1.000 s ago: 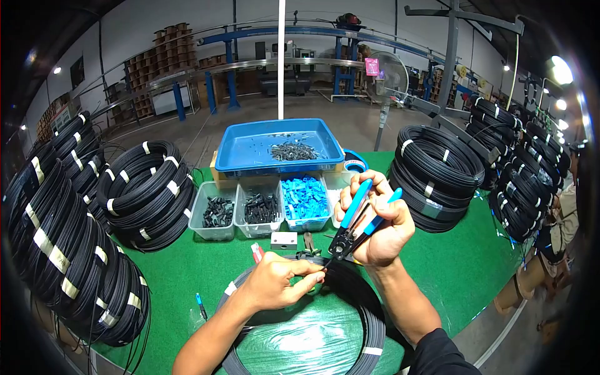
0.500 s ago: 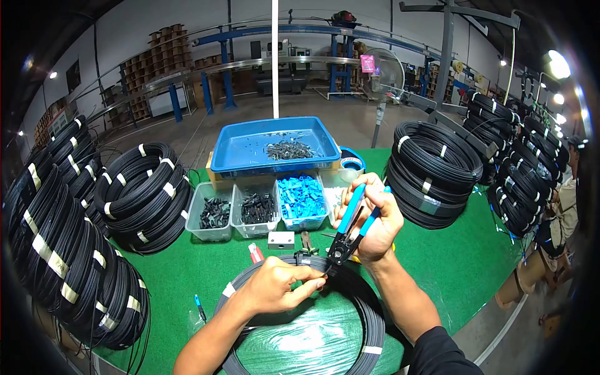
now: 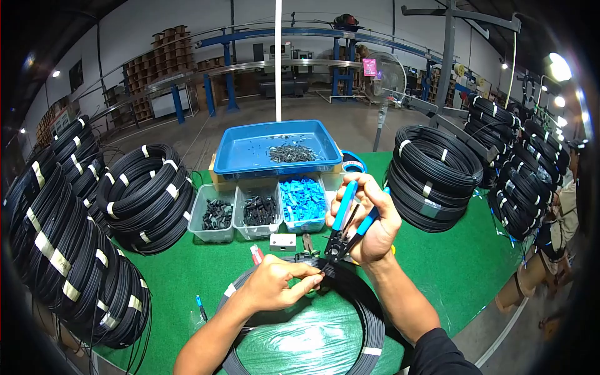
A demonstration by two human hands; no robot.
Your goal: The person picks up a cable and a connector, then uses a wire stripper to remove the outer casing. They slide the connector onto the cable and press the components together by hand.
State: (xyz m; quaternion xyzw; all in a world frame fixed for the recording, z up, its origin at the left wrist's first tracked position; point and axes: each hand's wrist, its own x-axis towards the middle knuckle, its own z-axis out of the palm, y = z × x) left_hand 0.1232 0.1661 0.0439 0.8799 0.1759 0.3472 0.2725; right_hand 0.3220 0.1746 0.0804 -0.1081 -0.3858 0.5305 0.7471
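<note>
My right hand (image 3: 374, 219) is wrapped round the blue handles of a wire stripper (image 3: 337, 245), whose black jaws point down toward my left fingertips. My left hand (image 3: 278, 282) is closed in a pinch on the end of a thin black cable (image 3: 324, 270), just below the jaws. Whether the jaws grip the cable is too small to tell. Beneath both hands lies a coil of black cable (image 3: 373, 322), bound with white tape, on the green tabletop (image 3: 181, 275). A metal block (image 3: 283, 242) and a pair of pliers (image 3: 308, 244) lie just beyond the coil.
Clear bins of black parts (image 3: 217, 215) and blue parts (image 3: 304, 203) stand in a row. Behind them is a blue tray (image 3: 240, 147) with dark scraps. Stacked cable coils rise at left (image 3: 140, 187) and right (image 3: 435, 175). A small blue-tipped item (image 3: 200, 307) lies at left.
The wire stripper's head has moved slightly up and left above my left fingertips. My left hand stays nearly in place, still pinching. The camera view has shifted a little.
</note>
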